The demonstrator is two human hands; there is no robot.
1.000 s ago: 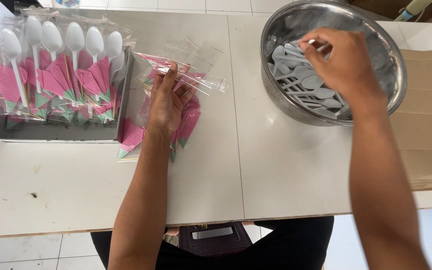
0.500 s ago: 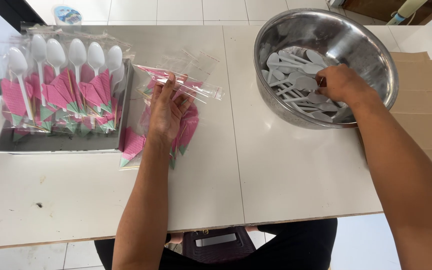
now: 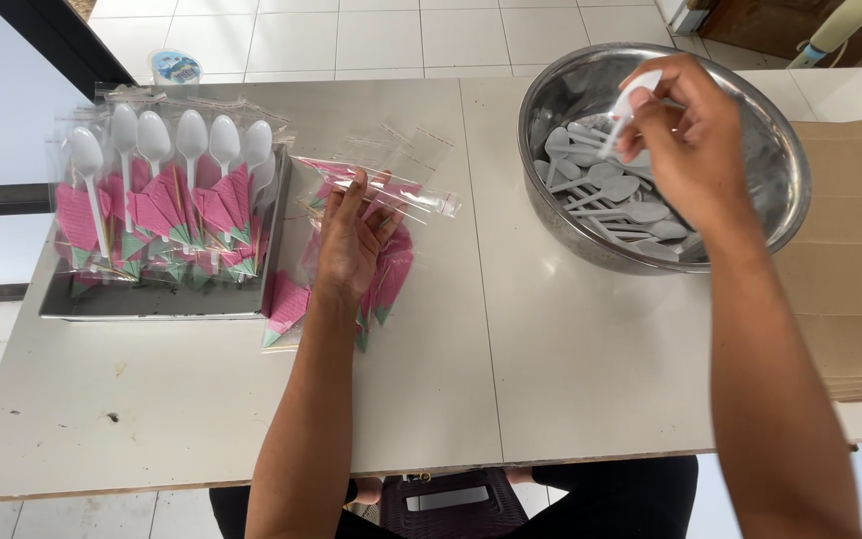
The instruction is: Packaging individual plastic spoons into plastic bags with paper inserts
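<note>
My right hand (image 3: pixel 692 146) is over the big steel bowl (image 3: pixel 788 160) and pinches one white plastic spoon (image 3: pixel 629 104), lifted above the several loose white spoons (image 3: pixel 611 192) lying in the bowl. My left hand (image 3: pixel 349 243) rests on a pile of folded pink napkins (image 3: pixel 392 269) and holds a clear plastic sleeve (image 3: pixel 383 187) with a pink napkin inside it, its mouth pointing right. On the left, a grey tray (image 3: pixel 157 302) holds a row of packed sleeves (image 3: pixel 167 195), each with a white spoon and a pink napkin.
All of this sits on a white table (image 3: pixel 571 369). Flattened brown cardboard (image 3: pixel 850 260) lies at the right edge, partly under the bowl. A small sealed water cup (image 3: pixel 175 68) stands behind the tray. White floor tiles show beyond the table.
My right hand dipped into the bowl among the spoons and has come back up with one white spoon. My left hand has stayed on the sleeve and napkins.
</note>
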